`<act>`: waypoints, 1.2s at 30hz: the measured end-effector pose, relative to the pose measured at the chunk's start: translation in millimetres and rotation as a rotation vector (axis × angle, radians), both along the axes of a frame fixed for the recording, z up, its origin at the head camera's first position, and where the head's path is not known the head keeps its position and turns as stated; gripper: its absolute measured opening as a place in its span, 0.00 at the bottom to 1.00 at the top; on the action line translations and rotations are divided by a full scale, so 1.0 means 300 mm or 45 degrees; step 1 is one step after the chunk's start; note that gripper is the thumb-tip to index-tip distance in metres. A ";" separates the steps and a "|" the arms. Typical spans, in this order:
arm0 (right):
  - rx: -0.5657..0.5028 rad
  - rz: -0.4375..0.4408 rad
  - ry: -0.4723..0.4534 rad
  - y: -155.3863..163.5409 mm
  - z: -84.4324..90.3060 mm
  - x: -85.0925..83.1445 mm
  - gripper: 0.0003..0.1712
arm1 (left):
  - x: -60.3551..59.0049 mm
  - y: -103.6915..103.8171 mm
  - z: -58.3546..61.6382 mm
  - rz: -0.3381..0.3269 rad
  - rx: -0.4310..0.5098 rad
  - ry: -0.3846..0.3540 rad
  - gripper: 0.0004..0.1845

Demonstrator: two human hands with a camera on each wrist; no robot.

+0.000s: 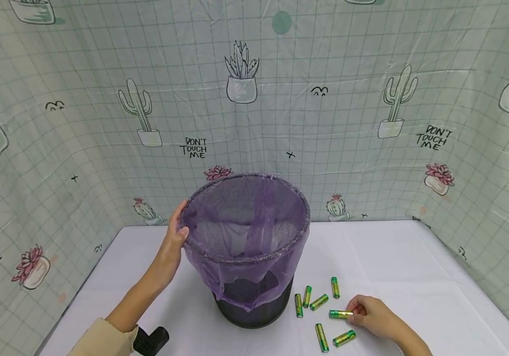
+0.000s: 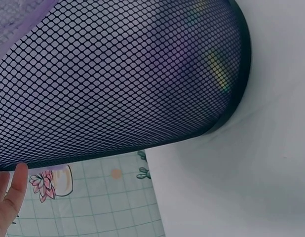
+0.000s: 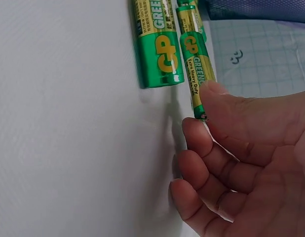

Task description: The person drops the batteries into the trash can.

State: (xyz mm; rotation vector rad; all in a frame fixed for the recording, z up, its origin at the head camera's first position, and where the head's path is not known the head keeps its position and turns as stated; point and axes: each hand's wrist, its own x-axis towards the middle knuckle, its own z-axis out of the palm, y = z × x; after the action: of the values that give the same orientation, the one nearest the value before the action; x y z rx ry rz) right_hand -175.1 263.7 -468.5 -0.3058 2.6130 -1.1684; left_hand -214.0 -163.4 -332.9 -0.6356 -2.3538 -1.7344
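A black mesh trash bin (image 1: 254, 316) stands on the table, lined with a purple plastic bag (image 1: 281, 267) folded over its rim. My left hand (image 1: 176, 237) holds the bin at its left rim, thumb toward the front. Two of its fingertips (image 2: 20, 173) show against the mesh in the left wrist view. My right hand (image 1: 374, 316) pinches one end of a green and gold battery (image 1: 340, 314) between thumb and fingers, low over the table. Several similar batteries (image 1: 321, 337) lie around it, right of the bin; another battery (image 3: 160, 54) appears large in the right wrist view.
A white cloth covers the table (image 1: 392, 262). Behind and on both sides hangs a grid-patterned curtain (image 1: 281, 123) with cactus drawings. A black object (image 1: 152, 341) sits by the left sleeve (image 1: 105, 341) at the front edge.
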 end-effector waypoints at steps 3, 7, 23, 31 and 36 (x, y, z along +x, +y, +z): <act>-0.012 0.013 0.027 -0.001 0.014 0.005 0.09 | 0.001 0.001 0.000 0.004 -0.004 0.002 0.37; -0.045 0.028 0.071 -0.010 0.044 0.008 0.10 | 0.002 0.001 0.001 0.006 -0.007 -0.001 0.37; -0.081 -0.172 0.493 -0.105 0.277 0.038 0.07 | 0.005 0.001 0.004 0.015 -0.020 -0.011 0.37; -0.134 -0.268 0.691 -0.152 0.405 0.061 0.08 | 0.004 0.000 0.004 0.010 -0.022 -0.015 0.36; -0.173 -0.272 0.771 -0.184 0.470 0.067 0.09 | 0.002 0.000 0.004 0.003 -0.021 -0.014 0.36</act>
State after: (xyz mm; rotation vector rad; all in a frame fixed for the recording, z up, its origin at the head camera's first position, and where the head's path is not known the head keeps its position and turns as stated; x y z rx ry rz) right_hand -154.9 208.4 -327.5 -0.4807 3.1472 -1.5234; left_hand -213.3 -163.4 -331.7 -0.6270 -2.3778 -1.7236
